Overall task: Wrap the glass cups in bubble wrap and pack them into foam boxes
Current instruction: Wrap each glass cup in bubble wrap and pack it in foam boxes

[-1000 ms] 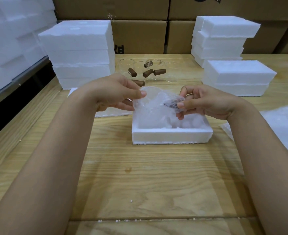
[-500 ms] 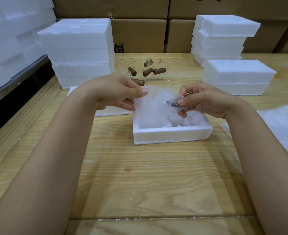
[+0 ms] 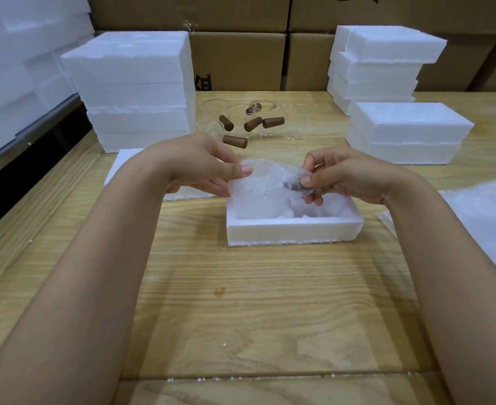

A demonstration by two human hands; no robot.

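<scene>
At centre frame, left hand and right hand pinch a bubble-wrapped, brown-handled glass cup over an open white foam box; bare glass cups at upper centre evidently await wrapping.
</scene>
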